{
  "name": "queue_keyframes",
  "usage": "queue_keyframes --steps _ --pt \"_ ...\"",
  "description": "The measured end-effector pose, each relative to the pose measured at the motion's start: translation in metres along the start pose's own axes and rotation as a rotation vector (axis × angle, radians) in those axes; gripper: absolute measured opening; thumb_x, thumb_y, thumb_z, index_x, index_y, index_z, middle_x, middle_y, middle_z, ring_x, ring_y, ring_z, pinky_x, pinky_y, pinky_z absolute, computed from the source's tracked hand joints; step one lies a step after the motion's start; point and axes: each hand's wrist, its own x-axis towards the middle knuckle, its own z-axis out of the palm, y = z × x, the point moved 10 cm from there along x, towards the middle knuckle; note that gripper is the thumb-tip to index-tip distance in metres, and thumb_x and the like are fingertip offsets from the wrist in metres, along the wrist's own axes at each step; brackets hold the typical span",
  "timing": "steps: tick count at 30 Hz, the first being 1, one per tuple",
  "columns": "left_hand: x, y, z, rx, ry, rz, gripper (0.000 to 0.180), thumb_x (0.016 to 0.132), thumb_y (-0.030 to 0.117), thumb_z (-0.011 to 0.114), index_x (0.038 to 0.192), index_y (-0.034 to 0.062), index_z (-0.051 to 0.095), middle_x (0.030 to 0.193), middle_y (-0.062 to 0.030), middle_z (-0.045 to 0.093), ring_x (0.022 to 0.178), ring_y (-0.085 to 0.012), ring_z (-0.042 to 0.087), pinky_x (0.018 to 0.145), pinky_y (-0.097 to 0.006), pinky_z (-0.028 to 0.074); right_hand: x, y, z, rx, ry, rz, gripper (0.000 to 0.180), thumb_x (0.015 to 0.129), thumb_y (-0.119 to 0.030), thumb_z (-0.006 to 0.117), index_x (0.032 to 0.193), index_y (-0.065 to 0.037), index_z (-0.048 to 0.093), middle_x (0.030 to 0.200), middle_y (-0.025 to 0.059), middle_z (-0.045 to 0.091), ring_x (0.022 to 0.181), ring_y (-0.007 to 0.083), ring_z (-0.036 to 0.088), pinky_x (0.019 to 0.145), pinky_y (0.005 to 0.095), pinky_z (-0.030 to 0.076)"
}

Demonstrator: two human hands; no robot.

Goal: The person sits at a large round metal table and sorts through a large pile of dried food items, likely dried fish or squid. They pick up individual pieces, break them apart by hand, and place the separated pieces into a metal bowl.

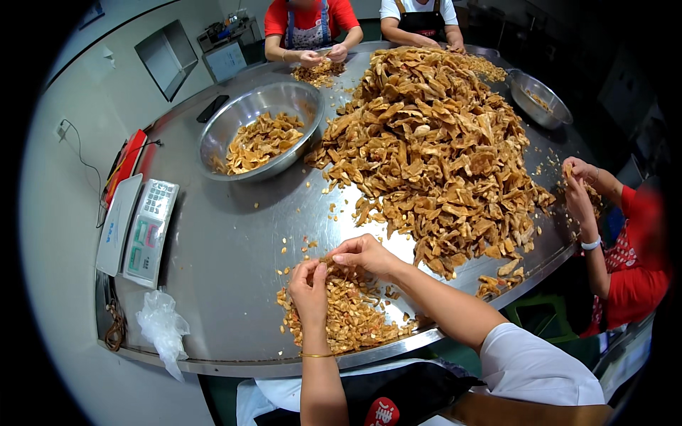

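Note:
Over the near part of the steel table, my left hand and my right hand meet with their fingertips pinched. Between them is a small brown dried piece, mostly hidden by the fingers. A thin gold-coloured bangle circles my left wrist. Below my hands lies a low heap of small light-brown bits. Beyond my right hand rises a large pile of wrinkled brown dried pieces, whose exact kind I cannot tell.
A wide steel basin holds more dried pieces; another basin stands far right. At left are a white scale, a clear plastic bag and a black phone. Co-workers' hands handle pieces across the table and at right.

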Motion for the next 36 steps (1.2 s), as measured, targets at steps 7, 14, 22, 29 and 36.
queue_keyframes --steps 7,14,22,29,36 --pt "-0.004 -0.026 0.009 -0.725 -0.048 -0.243 0.011 0.078 0.012 0.055 0.080 0.0020 0.052 0.070 -0.0027 0.054 0.061 -0.0088 0.051 0.052 -0.019 0.042 -0.001 -0.006 0.019 0.199 -0.017 0.027 0.013 0.073 -0.008 0.059 0.084 -0.001 0.060 0.067 0.0020 0.056 0.058 0.0062 0.048 0.053 0.0188 0.039" --pt "-0.002 -0.027 0.007 -1.039 -0.060 -0.257 0.012 0.075 0.003 0.055 0.085 0.0032 0.049 0.080 -0.0056 0.054 0.068 -0.0111 0.053 0.051 -0.021 0.044 0.002 -0.034 0.026 -0.031 0.028 -0.166 0.010 0.073 -0.005 0.057 0.082 0.001 0.059 0.068 0.0036 0.058 0.058 0.0079 0.051 0.052 0.0197 0.041" --pt "-0.001 -0.040 -0.012 -0.859 0.157 -0.340 0.022 0.074 0.000 0.055 0.093 0.0042 0.046 0.081 -0.0059 0.053 0.065 -0.0114 0.054 0.048 -0.019 0.043 0.014 -0.020 0.003 -0.671 -0.009 -0.099 0.009 0.072 -0.009 0.055 0.075 -0.001 0.059 0.065 0.0057 0.059 0.059 0.0108 0.055 0.056 0.0237 0.043" --pt "0.001 -0.039 -0.023 -0.494 0.197 -0.233 0.015 0.077 0.003 0.051 0.092 0.0029 0.047 0.076 -0.0037 0.052 0.062 -0.0081 0.052 0.046 -0.016 0.041 0.081 -0.174 0.016 -0.010 0.063 -0.259 0.050 0.078 -0.005 0.047 0.121 0.006 0.025 0.101 0.0201 0.050 0.055 0.0171 0.056 0.048 0.0253 0.048" --pt "-0.001 -0.002 -0.016 -0.027 0.142 0.016 0.010 0.075 0.000 0.052 0.084 -0.0008 0.054 0.076 -0.0058 0.055 0.067 -0.0127 0.053 0.057 -0.024 0.044 0.087 -0.155 -0.058 -1.203 0.212 -0.191 0.027 0.071 0.008 0.045 0.093 0.000 0.058 0.081 0.0141 0.058 0.067 0.0152 0.056 0.056 0.0245 0.049"
